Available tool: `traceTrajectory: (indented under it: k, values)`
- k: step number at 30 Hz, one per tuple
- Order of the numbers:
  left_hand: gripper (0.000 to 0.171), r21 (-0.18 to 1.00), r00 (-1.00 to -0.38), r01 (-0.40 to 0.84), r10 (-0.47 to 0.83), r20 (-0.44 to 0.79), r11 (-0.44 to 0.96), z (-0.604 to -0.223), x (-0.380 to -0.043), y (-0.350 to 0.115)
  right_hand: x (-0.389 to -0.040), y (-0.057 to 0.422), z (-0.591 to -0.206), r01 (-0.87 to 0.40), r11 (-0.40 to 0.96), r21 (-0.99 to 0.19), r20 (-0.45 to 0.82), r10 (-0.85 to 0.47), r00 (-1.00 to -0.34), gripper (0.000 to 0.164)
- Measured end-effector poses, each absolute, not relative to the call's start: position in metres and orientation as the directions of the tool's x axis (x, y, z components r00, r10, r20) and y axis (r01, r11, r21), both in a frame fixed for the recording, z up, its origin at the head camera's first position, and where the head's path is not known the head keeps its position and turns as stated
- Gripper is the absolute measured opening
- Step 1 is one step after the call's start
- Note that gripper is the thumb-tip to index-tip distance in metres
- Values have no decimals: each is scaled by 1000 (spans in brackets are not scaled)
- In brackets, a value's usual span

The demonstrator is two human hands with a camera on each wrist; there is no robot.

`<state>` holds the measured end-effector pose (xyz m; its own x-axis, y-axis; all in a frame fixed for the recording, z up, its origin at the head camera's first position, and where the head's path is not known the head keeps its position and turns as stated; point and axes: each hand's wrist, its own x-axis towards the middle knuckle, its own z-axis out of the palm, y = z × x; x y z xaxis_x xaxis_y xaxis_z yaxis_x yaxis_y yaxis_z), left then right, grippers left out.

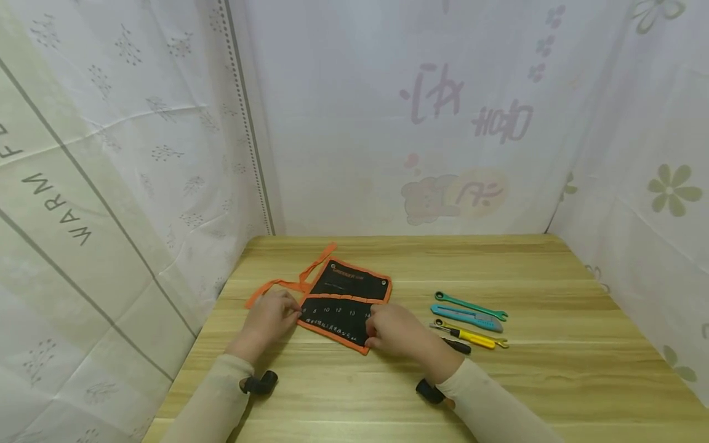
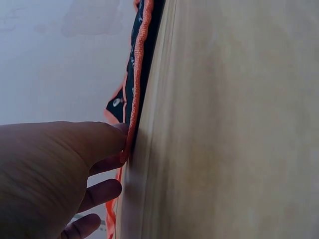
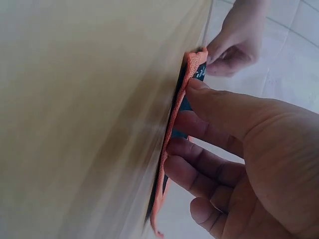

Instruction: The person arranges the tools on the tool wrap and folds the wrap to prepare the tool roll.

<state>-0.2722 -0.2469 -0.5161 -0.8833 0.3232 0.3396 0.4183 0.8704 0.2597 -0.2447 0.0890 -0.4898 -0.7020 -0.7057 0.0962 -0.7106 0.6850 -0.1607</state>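
Note:
A black tool roll pouch (image 1: pixel 338 314) with orange trim lies spread on the table, white size numbers printed along its pocket row. My left hand (image 1: pixel 271 323) pinches its lower left edge between thumb and index finger, the other fingers hanging loosely curled in the left wrist view. At the right edge, my right hand (image 1: pixel 401 335) holds the trim, thumb near the lower corner and curled fingers along the border in the right wrist view. The orange tie straps (image 1: pixel 285 285) trail off to the left. What the pockets hold inside is hidden.
To the right of my right hand lie a green wrench (image 1: pixel 471 305), a light-blue utility knife (image 1: pixel 465 317), a yellow-handled tool (image 1: pixel 476 338) and a black handle (image 1: pixel 458 346) partly hidden by my hand. Patterned curtains (image 1: pixel 388 154) enclose the wooden table (image 1: pixel 343 406).

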Motion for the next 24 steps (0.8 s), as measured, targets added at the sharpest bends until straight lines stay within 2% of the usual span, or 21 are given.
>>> traceTrajectory:
  k: [7,11,18,24]
  values:
    - [7,271,-900,399,318,297,876,-511,-275,-245,-235,84,-491,-727,664,-174,78,-727,-682,26]
    - [7,275,-901,395,312,300,877,-510,-275,-244,-235,85,-492,-720,662,-211,70,-724,-686,23]
    - [9,283,-896,403,311,319,870,-511,-272,-244,-250,101,-494,-620,628,-470,47,-684,-728,7]
    - [12,268,-880,424,323,349,865,-511,-264,-243,-276,121,-495,-511,615,-601,47,-611,-790,17]
